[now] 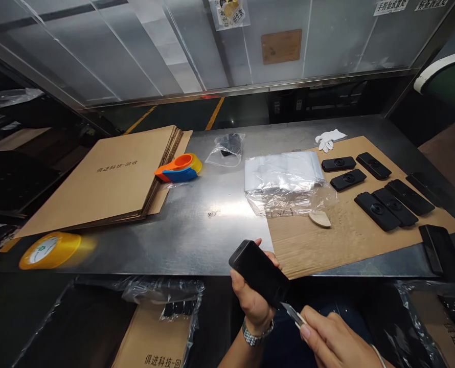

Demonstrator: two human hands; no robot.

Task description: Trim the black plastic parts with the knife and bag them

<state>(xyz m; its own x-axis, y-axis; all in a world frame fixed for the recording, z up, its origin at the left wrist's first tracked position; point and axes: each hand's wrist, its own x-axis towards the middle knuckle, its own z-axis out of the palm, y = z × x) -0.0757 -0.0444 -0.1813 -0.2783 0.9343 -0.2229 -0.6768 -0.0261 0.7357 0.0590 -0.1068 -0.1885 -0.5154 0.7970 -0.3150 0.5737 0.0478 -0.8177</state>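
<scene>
Case [260, 271]: this black block was up in the air by the near edge of the worktop [212, 225], one end tipped to the far left.
Left hand [252, 301]: its fingers were wrapped around the case and held it. A silver watch [256, 335] sat on the wrist.
Right hand [335, 338]: its fingers were pinched tight on a knife [293, 314].
Blade: it pointed at the near end of the case. I could not tell if they touched.
Other cases [377, 210]: these black ones lay on the right, most of them on a flat brown sheet [315, 250]. Some had a round part on top.
Bag pile [283, 171]: see-through bags lay just right of the middle. A small tan piece [319, 219] was on their near side.
White glove [330, 139]: it lay at the far right, by the sheet.
Small bag [227, 151]: it lay at the far middle with something dark inside.
Cardboard stack [85, 184]: flat brown pieces sat on the left.
Tape holder [179, 168]: it was orange and blue, at the right side of the stack.
Tape roll [49, 250]: it was yellow, at the near left.
</scene>
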